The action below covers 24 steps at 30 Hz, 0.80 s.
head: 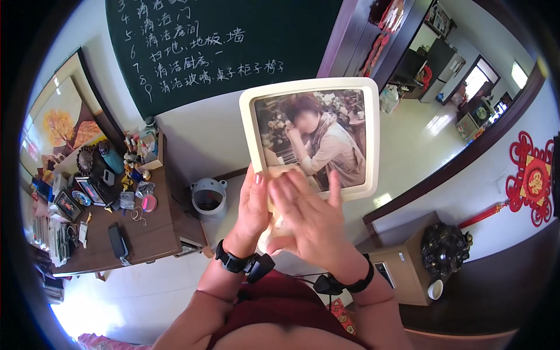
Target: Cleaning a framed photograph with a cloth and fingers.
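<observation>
A framed photo of a seated person, in a cream picture frame (372, 140), is held up in front of me, slightly tilted. My left hand (255, 203) grips its lower left corner, thumb on the front; the other fingers are hidden behind it. With bent fingers, my right hand (308, 214) presses a pale cloth (280, 227) against the lower left part of the picture. Part of the cloth hangs below the frame between both hands. A black band with a small device is on each wrist.
A brown wooden desk (153, 223) at the left holds small frames, bottles, papers and a black phone (117, 241). A white bin (210, 199) stands beside it. A chalkboard (227, 48) is on the wall. At the right are a cabinet (407, 267), a dark ornament (444, 249) and a white cup (435, 289).
</observation>
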Tool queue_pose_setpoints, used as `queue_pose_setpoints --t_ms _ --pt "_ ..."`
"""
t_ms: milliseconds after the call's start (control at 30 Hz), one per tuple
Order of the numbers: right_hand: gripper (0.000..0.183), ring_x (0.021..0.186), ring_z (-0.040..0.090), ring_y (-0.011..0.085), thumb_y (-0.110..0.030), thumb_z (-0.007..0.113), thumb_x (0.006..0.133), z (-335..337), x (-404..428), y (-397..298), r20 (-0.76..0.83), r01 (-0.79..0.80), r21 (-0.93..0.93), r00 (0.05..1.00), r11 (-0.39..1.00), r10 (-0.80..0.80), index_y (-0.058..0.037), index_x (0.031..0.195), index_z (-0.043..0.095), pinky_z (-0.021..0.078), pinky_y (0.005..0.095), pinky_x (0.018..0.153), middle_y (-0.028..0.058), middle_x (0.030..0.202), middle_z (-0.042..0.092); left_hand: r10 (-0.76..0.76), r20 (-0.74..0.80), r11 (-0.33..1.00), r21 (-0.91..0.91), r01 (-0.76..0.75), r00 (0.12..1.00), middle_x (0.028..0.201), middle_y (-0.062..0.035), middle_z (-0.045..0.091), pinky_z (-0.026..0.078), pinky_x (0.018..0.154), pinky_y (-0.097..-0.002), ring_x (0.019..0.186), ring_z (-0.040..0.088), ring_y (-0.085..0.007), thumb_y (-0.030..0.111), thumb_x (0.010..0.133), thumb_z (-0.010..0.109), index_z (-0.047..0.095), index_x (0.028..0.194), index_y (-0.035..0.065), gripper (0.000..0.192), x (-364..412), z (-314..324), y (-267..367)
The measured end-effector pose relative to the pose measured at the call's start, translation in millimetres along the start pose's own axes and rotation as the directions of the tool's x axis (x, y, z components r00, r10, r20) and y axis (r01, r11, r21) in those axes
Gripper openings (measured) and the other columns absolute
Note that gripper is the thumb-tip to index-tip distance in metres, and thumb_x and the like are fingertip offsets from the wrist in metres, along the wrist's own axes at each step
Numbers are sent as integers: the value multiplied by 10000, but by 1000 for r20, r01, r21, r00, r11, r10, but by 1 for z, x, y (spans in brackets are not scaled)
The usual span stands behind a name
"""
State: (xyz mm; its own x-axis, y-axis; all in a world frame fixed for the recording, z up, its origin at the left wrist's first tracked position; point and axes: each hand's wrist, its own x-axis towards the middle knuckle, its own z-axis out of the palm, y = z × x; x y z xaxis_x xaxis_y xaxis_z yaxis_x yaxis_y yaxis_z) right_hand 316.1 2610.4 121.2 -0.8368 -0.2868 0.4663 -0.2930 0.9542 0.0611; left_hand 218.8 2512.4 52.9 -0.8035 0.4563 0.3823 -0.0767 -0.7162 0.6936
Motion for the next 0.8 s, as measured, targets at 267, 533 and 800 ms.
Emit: queue_pose_setpoints --t_ms 267,533,800 --pt "899 1328 343 383 -686 301 850 -7 -18 23 -195 -316 -265 943 911 270 -8 1438 252 87 627 1067 255 1417 350 51 1 998 -35 -51 999 1287 -95 489 390 994 -338 1172 484 -180 390 969 438 363 1341 24 527 4 0 2" --pt "886 1224 480 351 -708 292 833 9 -11 -6 -111 -90 -128 991 988 76 -16 1379 386 134 593 1078 198 1278 526 71 -9 993 92 -70 997 1269 -135 511 439 967 -367 1113 547 -240 449 952 445 319 1373 43 599 6 4 2" --pt "746 1121 558 266 -607 421 869 11 -4 -9 -213 43 251 977 967 12 -18 1325 457 131 525 1099 120 1150 598 -79 -47 996 -41 77 996 1176 -115 555 477 891 -325 1061 568 -206 418 977 402 350 1330 36 522 -1 6 13"
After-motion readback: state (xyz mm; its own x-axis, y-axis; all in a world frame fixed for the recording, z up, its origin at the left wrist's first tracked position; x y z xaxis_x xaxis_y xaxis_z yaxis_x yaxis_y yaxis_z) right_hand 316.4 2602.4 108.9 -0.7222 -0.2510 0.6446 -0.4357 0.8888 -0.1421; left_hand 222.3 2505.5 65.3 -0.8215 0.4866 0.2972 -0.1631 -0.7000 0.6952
